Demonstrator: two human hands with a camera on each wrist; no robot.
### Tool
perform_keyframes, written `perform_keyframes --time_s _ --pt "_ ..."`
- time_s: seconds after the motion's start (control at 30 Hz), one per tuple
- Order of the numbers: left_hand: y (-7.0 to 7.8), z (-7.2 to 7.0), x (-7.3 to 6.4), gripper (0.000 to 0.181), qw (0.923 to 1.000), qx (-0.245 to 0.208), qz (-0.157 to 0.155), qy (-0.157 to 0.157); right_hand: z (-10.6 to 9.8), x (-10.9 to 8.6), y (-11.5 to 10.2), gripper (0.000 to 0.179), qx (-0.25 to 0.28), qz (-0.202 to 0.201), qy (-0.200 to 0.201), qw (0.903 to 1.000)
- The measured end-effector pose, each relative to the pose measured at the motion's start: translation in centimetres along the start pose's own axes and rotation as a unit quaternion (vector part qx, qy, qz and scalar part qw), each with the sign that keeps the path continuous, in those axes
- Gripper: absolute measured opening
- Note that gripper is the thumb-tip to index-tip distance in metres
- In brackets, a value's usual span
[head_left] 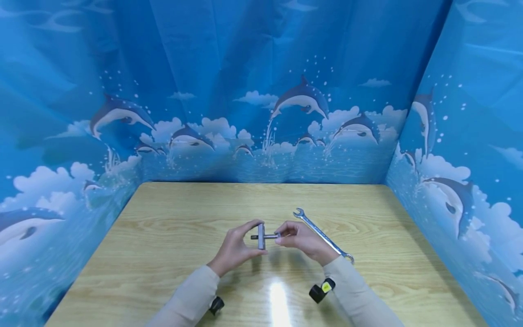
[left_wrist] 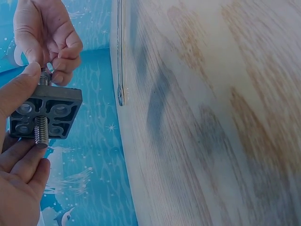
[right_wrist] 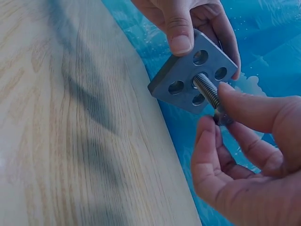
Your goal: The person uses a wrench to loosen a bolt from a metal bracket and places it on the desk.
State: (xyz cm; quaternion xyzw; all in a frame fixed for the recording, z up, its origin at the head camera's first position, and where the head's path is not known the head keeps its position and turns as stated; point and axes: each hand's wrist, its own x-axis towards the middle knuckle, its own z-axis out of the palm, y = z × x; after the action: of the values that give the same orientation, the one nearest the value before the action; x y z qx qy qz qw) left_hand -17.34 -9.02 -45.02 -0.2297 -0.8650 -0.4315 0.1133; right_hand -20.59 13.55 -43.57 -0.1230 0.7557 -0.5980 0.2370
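A square grey plate (right_wrist: 181,70) with several round holes is held at its edges between the thumb and fingers of my left hand (head_left: 237,247). Through its centre passes a threaded bolt (right_wrist: 207,90), whose free end (left_wrist: 41,134) sticks out on the ribbed side in the left wrist view. My right hand (head_left: 302,238) pinches the bolt's head (right_wrist: 222,117) between thumb and fingers. Both hands hold these parts above the table. Behind the right hand, a silver combination wrench (head_left: 323,234) lies slanted on the wood.
The wood-grain table (head_left: 175,213) spreads around both hands. Blue dolphin-printed curtains (head_left: 245,91) stand along its back and sides. A dark wrist camera (head_left: 320,290) sits by the right sleeve, another (head_left: 216,305) by the left.
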Motion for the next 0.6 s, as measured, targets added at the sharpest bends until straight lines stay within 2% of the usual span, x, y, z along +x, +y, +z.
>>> perform_keyframes --time_s 0.3,0.5,0.6 --pt "0.07 0.01 0.07 0.076 1.0 -0.002 -0.004 -0.001 0.05 -0.09 0.01 0.038 0.004 0.006 0.007 1.0" --pt "0.07 -0.02 0.11 0.076 1.0 -0.001 0.001 0.002 0.07 0.05 -0.07 0.061 0.029 0.035 -0.014 0.9989" --pt "0.03 0.02 0.1 0.076 1.0 0.001 0.006 0.003 0.14 0.08 0.02 0.065 0.037 0.051 -0.034 0.9974"
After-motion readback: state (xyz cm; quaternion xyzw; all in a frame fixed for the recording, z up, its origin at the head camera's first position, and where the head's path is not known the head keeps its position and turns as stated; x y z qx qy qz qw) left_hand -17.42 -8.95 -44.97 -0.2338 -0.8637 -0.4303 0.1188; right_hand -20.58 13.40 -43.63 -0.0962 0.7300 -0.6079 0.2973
